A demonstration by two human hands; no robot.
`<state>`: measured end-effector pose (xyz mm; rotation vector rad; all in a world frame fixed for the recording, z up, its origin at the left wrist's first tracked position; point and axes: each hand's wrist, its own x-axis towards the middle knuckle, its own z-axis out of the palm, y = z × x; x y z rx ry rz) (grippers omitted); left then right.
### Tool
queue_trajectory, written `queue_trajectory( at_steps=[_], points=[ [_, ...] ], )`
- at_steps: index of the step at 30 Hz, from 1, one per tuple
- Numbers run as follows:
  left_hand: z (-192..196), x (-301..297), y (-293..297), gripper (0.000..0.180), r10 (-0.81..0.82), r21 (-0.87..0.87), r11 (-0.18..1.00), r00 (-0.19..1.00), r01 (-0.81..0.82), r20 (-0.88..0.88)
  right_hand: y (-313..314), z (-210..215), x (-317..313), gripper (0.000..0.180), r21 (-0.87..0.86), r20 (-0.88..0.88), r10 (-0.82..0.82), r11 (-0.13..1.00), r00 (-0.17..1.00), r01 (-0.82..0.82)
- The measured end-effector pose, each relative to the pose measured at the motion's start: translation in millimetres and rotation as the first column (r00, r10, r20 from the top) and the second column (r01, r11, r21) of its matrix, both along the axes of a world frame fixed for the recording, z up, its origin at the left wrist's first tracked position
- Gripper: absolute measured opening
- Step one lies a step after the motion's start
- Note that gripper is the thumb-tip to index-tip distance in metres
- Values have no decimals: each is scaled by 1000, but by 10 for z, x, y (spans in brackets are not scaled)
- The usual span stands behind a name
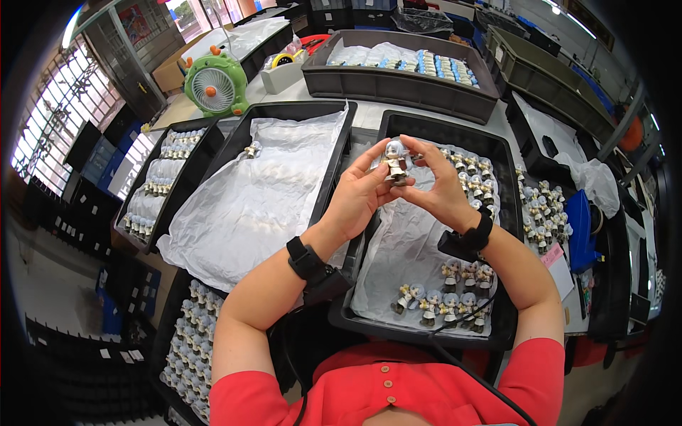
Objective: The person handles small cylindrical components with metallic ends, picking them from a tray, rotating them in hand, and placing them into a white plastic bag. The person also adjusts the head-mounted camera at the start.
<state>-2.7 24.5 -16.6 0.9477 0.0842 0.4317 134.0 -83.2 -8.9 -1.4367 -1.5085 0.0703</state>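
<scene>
Above the right black tray (506, 213) on the worktop (369, 113), you raise both forearms so your left hand (353, 195) and right hand (442, 186) meet, fingers pinched narrow around the figure (395, 162), which looks light, rigid, smooth and breakable, so grip its body, not the head.

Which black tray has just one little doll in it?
The middle tray, left of both hands: one figurine stands alone on its white paper. The other trays hold many.
</scene>
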Motion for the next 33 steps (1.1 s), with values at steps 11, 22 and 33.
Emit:
queue_trajectory(
  at_steps=[11, 22, 33],
  points=[
    [26, 10, -66, 41, -14, 156, 987, 998, 24, -61, 12, -9, -94, 75, 200, 322, -31, 979, 946, -36],
    [67, 0, -27, 49, -136, 38, 990, 991, 135, -1, -2, 32, -86, 95, 82, 49, 35, 996, 998, -39],
    [84, 4, -31, 50, -137, 51, 989, 990, 135, 31, 12, 14, -57, 81, 55, -92, 132, 990, 987, -128]
  ],
)
